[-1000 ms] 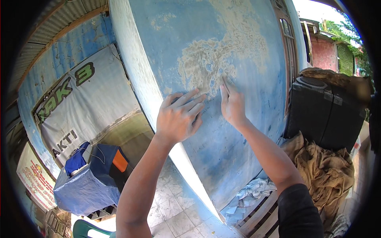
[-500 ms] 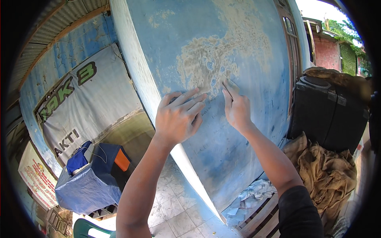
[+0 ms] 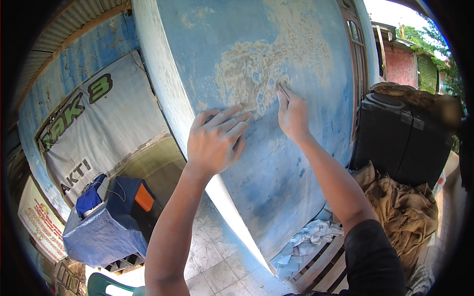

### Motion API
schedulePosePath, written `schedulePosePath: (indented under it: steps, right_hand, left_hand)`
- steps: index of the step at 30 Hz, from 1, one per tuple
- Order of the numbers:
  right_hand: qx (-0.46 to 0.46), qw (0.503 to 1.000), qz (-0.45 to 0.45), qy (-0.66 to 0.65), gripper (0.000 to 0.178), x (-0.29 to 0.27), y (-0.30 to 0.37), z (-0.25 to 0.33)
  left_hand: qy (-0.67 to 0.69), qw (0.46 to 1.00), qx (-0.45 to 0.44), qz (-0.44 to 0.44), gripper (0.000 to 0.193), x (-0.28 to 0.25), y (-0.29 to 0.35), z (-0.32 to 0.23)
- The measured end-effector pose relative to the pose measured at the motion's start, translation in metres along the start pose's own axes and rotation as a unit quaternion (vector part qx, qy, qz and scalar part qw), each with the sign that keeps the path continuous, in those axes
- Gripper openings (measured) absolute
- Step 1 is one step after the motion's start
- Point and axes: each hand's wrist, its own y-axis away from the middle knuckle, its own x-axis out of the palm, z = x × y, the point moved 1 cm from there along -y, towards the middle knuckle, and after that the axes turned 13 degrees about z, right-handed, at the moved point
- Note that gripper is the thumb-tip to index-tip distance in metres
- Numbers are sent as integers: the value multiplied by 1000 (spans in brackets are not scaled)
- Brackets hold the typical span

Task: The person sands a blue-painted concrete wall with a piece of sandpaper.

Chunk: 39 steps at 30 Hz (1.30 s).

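A blue painted wall (image 3: 296, 148) stands before me, with a worn, pale grey-brown patch (image 3: 242, 64) where the paint has come off. My left hand (image 3: 217, 138) rests against the wall just below this patch, palm toward it and fingers spread, holding nothing visible. To its right, my right hand (image 3: 295, 113) pinches a thin, flat, dark-edged piece (image 3: 282, 88) between thumb and fingers. That piece meets the wall at the lower right of the patch; its exact kind is too small to tell.
The wall's white corner edge (image 3: 173, 74) runs down on the left. Beyond it are a hanging banner (image 3: 118, 98) and a blue-covered table (image 3: 103, 241). A black speaker box (image 3: 395, 138), brown sackcloth (image 3: 402, 212) and a slatted bench (image 3: 316, 269) are to the right. A green chair (image 3: 106, 283) shows below.
My right hand has moved a little upward along the patch with the thin piece. The left hand stays at nearly the same spot on the wall. The whole view has shifted slightly.
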Motion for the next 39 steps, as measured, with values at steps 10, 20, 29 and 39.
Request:
schedulePosePath:
  steps: [10,20,29,39]
  right_hand:
    - [-71,984,93,137,44,-13,15,12]
    - [-83,987,39,130,45,-8,2,0]
    - [-135,978,26,158,43,-9,9,-9]
    - [-88,991,25,100,45,3,15,-9]
  left_hand:
    - [-4,1000,0,-4,24,-2,5,3]
    - [-5,1000,4,0,26,-1,2,1]
    - [2,1000,-1,-10,24,-1,4,1]
    - [-8,1000,-4,-8,24,3,5,4]
